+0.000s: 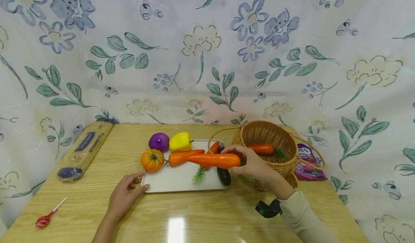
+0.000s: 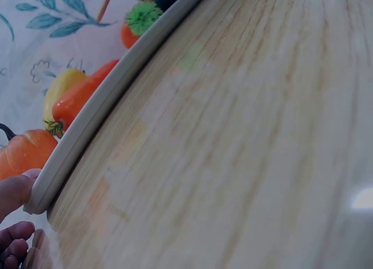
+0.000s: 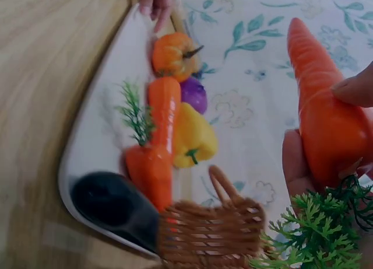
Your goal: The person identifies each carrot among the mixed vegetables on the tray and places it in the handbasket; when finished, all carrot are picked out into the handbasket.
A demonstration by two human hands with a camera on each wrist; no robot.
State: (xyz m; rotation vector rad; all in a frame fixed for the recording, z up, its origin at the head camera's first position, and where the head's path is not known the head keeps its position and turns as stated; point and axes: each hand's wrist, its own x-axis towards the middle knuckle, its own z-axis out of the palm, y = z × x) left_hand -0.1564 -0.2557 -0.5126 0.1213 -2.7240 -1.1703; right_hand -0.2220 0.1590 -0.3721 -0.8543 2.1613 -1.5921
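My right hand (image 1: pixel 249 163) holds an orange carrot (image 1: pixel 215 160) over the right part of a white tray (image 1: pixel 172 185). Thumb and fingers grip the carrot's thick end, beside its green leaves (image 3: pixel 326 228). At the tray's near left corner, my left hand (image 1: pixel 126 192) grips the rim, thumb on top. Lying on the tray are a small pumpkin (image 1: pixel 152 160), a long orange vegetable (image 1: pixel 178 158), a second carrot (image 3: pixel 145 170) with green leaves and a dark eggplant (image 1: pixel 224 177). A purple onion (image 1: pixel 159 142) and a yellow bell pepper (image 1: pixel 180 142) sit along its back edge.
A wicker basket (image 1: pixel 238 138) with another carrot (image 1: pixel 264 149) inside stands at the tray's right. Behind it lies a purple bag (image 1: pixel 308 167). A spaghetti pack (image 1: pixel 85 149) and a red lollipop (image 1: pixel 43 220) lie on the left. A floral cloth (image 1: pixel 181 73) hangs behind the table.
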